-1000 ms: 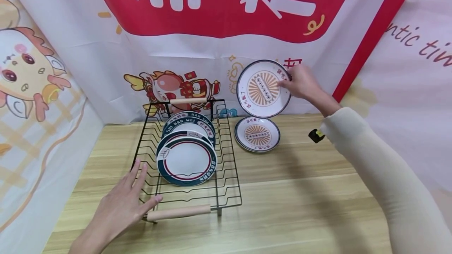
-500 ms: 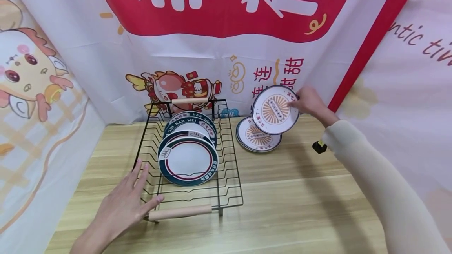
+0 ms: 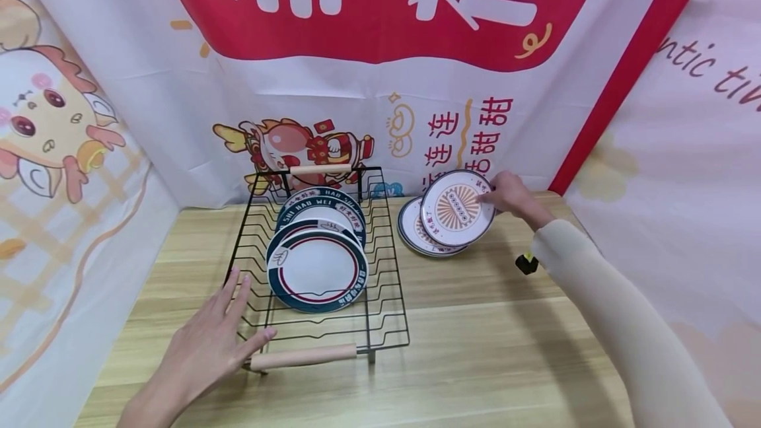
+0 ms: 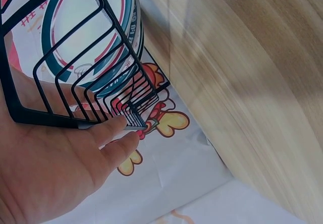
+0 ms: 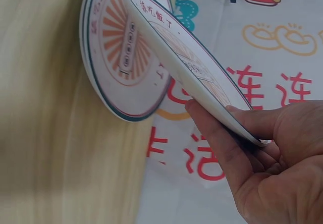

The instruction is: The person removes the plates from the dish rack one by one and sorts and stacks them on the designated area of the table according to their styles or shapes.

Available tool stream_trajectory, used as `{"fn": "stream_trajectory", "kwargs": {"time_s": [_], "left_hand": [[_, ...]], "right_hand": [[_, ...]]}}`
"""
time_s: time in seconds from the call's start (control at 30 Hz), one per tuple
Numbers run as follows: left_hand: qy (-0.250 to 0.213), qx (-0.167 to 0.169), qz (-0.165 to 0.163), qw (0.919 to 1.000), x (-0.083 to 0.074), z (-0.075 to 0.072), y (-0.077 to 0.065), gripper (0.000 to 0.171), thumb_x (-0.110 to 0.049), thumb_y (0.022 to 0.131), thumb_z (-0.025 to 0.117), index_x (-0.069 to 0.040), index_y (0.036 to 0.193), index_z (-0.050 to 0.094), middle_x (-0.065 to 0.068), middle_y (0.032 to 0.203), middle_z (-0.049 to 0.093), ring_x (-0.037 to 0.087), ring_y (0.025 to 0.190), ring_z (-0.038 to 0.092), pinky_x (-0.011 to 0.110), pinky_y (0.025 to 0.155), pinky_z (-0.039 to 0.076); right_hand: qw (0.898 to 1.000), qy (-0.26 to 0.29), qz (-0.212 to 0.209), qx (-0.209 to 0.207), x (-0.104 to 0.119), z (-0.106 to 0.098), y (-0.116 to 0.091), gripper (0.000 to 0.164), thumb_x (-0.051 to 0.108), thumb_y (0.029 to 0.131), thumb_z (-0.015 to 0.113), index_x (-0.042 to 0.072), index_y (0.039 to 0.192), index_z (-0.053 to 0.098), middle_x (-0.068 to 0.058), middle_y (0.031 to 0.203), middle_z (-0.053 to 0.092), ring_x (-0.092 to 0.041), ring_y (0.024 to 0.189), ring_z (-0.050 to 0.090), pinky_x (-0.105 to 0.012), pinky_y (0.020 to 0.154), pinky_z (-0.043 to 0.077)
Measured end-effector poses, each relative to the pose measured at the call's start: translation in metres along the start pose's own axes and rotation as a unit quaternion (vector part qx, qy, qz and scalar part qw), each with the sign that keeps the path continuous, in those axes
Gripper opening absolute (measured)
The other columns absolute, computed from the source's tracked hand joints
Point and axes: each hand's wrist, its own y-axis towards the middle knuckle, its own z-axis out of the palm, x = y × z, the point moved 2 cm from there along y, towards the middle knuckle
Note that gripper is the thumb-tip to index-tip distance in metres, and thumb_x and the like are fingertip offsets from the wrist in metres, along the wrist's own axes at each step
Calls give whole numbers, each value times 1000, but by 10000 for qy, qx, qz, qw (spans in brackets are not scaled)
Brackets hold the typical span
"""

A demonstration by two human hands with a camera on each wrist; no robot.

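My right hand (image 3: 514, 195) pinches the right rim of a white plate (image 3: 456, 209) with an orange sunburst design and dark edge. Thumb on its face and fingers beneath show in the right wrist view, where the plate (image 5: 189, 65) tilts over similar stacked plates (image 5: 128, 95). On the table, that stack (image 3: 410, 224) is partly covered by the held plate. My left hand (image 3: 205, 342), fingers spread and fairly straight, rests at the near left corner of a black wire dish rack (image 3: 386, 296). Several teal-rimmed plates (image 3: 318, 266) lean in the rack.
The rack has wooden handles (image 3: 303, 357) at front and back. A small black object (image 3: 526, 263) lies on the wooden table (image 3: 464, 355) below the right forearm. A printed cloth (image 3: 380, 78) hangs behind.
My right hand has brought the sunburst plate down from above and a little to the right, until it overlaps the stack. My left hand has stayed at the rack.
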Motion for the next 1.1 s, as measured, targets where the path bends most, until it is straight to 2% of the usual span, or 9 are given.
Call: {"fn": "stream_trajectory", "kwargs": {"time_s": [0.2,0.33,0.6,0.77,0.97,1.1], "left_hand": [[-13,20,-32,10000,0,-1,0,109,-76,99,51,-1,169,15,23,176,6,59,148,34,76,105,44],[-20,9,-19,10000,0,0,0,109,-77,99,50,-1,169,15,23,176,5,59,148,34,76,107,43],[0,-42,3,10000,0,1,0,108,-75,99,52,-2,169,16,22,176,6,58,148,34,76,103,46],[13,-19,-18,10000,0,0,0,108,-76,99,52,-2,169,15,21,177,4,59,148,34,77,102,46],[-6,-47,6,10000,0,-1,1,107,-74,99,52,-1,168,16,20,177,3,60,147,34,77,104,45],[-42,-55,-3,10000,0,-1,0,107,-75,99,52,-1,168,17,21,177,4,60,147,34,77,104,45]], "right_hand": [[9995,202,207,80,-6,10,6,32,12,100,73,-14,117,66,-22,99,72,-22,74,70,-32,69,65],[9991,285,325,49,-15,18,12,31,11,98,75,-13,116,66,-21,97,70,-21,73,69,-36,74,66],[9992,-6,375,-144,-26,29,18,30,15,97,78,-10,109,67,-17,91,70,-20,70,67,-31,66,64],[9990,-277,320,-162,-29,35,19,30,20,94,82,-7,95,69,-14,80,70,-19,63,68,-33,64,64],[9971,-641,243,-326,-37,44,24,34,25,91,85,-2,81,68,-8,67,69,-15,54,64,-27,53,55],[9971,-564,159,-479,-40,50,27,33,24,90,87,-1,79,67,-9,65,68,-19,54,67,-26,50,54]]}}
